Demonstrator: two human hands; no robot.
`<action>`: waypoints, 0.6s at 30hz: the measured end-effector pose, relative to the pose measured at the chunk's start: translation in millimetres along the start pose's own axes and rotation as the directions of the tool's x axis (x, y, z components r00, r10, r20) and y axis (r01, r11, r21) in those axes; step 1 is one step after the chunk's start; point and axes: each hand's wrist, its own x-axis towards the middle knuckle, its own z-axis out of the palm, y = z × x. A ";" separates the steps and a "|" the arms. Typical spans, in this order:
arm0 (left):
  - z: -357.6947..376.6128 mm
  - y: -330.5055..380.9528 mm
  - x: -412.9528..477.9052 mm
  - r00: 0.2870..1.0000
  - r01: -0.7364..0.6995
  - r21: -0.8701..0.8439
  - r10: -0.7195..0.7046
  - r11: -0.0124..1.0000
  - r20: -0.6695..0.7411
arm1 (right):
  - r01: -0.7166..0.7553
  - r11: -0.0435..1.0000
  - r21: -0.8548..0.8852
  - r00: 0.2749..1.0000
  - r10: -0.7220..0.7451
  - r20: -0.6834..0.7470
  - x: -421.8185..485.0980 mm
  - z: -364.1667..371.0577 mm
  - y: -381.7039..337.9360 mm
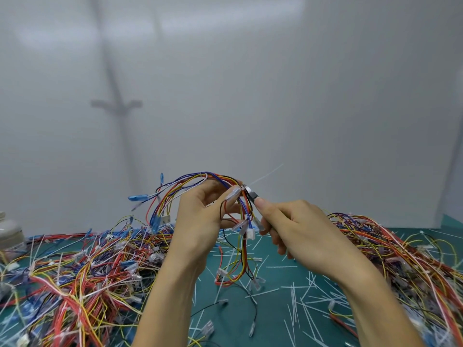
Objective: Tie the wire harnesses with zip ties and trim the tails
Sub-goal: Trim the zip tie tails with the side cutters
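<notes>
The right hand (300, 229) clamps a mostly hidden metal cutter (251, 194) at the translucent zip tie (265, 175); the left hand (200, 216) grips the multicoloured wire harness (190, 181).

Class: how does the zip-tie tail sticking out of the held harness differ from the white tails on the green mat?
The uncut tail is fixed to the harness in the left hand and points upward; the cut tails lie loose, flat on the mat. The uncut tail is single, with the cutter in the right hand at its base; the cut tails are many, scattered. Both are thin white strips.
</notes>
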 end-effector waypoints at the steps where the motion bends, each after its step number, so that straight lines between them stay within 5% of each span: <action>1: -0.1 0.3 -0.1 1.000 -0.001 -0.001 0.001 1.000 0.001 | 0.002 1.000 -0.013 1.000 -0.002 -0.001 0.3 0.4 -0.4; 18: -8.0 1.6 0.1 0.999 -0.010 0.011 0.009 1.000 0.049 | -0.160 0.930 0.332 0.975 0.097 0.199 1.2 1.8 2.1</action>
